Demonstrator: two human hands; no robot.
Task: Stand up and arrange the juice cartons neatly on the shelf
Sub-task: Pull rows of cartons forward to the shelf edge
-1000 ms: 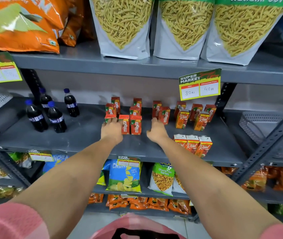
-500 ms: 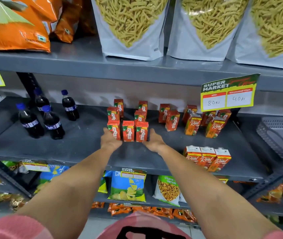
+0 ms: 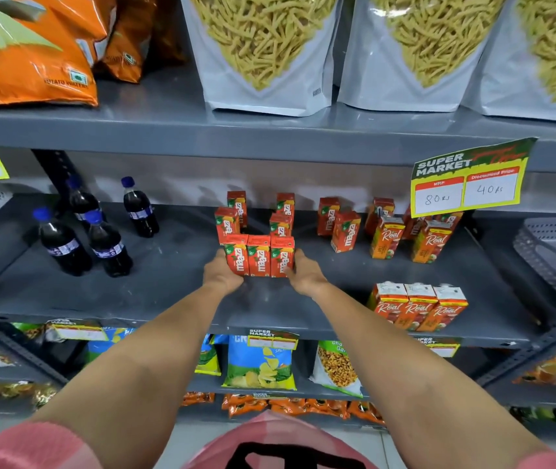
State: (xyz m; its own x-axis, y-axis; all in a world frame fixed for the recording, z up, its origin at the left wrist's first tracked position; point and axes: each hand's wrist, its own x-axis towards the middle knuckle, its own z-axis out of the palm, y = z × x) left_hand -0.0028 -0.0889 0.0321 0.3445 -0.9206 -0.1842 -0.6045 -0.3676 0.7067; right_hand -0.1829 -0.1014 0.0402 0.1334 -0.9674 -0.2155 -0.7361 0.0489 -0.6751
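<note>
Three red Maaza juice cartons stand upright side by side in a tight row on the grey middle shelf. My left hand presses against the row's left end and my right hand against its right end, squeezing the row between them. Behind the row stand several more red Maaza cartons, spaced apart in loose lines. Further right two red cartons stand alone, then orange Real cartons. Three Real cartons lean in a row at the shelf's front right.
Dark cola bottles stand at the shelf's left. A grey perforated basket sits at the far right. A price tag hangs from the shelf above, which carries large snack bags. Chip packets fill the shelf below.
The three front Maaza cartons have been drawn together into one tight row and pulled toward the shelf front between my hands. The camera has moved closer.
</note>
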